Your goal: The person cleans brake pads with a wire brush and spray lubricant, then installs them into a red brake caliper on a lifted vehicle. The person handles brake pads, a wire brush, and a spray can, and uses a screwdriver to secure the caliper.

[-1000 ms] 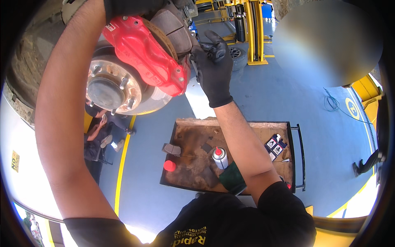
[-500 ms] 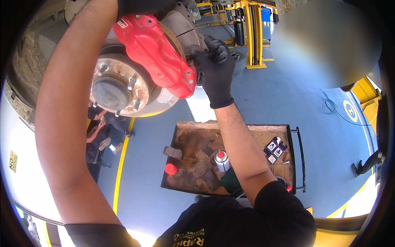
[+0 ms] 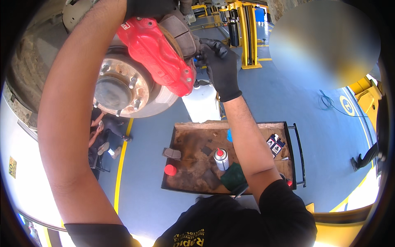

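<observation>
A red brake caliper (image 3: 158, 57) sits over the brake disc (image 3: 160, 103), beside the hub (image 3: 113, 92) with its bare wheel studs. A grey brake pad (image 3: 181, 35) shows at the caliper's far side. My left hand (image 3: 150, 8), in a black glove, is at the top behind my forearm, against the upper end of the caliper; its fingers are hidden. My right hand (image 3: 222, 72), also gloved in black, is beside the pad's right edge. Its fingers are curled in a pinch, and what they hold is too small to make out.
Below stands a tray cart (image 3: 177, 187) bearing a spray can (image 3: 221, 159), a red cap (image 3: 170, 169), another brake pad (image 3: 171, 153) and a green cloth (image 3: 233, 177). A white container (image 3: 201, 103) stands behind it. A yellow lift post (image 3: 249, 37) rises beyond. Another person (image 3: 109, 127) is at left.
My right hand has shifted slightly right and its fingers have drawn a little away from the caliper. More of the white container shows. My left hand stays at the caliper's top.
</observation>
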{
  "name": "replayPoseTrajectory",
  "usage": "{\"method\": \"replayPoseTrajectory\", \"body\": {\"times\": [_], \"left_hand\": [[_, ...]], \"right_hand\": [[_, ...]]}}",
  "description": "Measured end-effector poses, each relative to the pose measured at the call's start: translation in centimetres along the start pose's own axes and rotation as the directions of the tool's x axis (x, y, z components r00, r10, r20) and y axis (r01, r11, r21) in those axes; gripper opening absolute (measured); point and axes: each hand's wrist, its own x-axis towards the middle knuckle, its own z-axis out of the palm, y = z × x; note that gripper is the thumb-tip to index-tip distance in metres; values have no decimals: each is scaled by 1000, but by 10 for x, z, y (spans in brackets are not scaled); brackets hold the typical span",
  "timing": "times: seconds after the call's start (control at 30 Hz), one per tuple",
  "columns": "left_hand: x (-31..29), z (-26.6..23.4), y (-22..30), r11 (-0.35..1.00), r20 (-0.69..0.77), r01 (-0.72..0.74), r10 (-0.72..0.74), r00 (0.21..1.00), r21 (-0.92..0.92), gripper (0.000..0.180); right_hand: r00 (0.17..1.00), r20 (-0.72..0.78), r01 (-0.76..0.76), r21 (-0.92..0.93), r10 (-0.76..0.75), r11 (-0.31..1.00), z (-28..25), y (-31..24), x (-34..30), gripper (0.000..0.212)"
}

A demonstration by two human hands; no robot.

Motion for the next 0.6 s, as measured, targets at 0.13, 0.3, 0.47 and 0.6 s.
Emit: {"method": "replayPoseTrajectory", "body": {"times": [0.13,0.3,0.47,0.6], "left_hand": [[1,-2,12,995,-37,-57,61,997,85,35],[-2,-3,14,993,-4,99,-99,995,60,36],[-5,-5,21,978,15,126,-130,991,168,34],[3,-1,20,979,34,96,-104,994,177,31]], "right_hand": [[998,-2,56,12,-56,998,-6,14,1,25],[997,38,66,-153,-61,986,-3,12,-1,28],[962,107,271,-258,-252,927,2,23,3,26],[971,144,222,-255,-190,941,-8,9,1,23]]}}
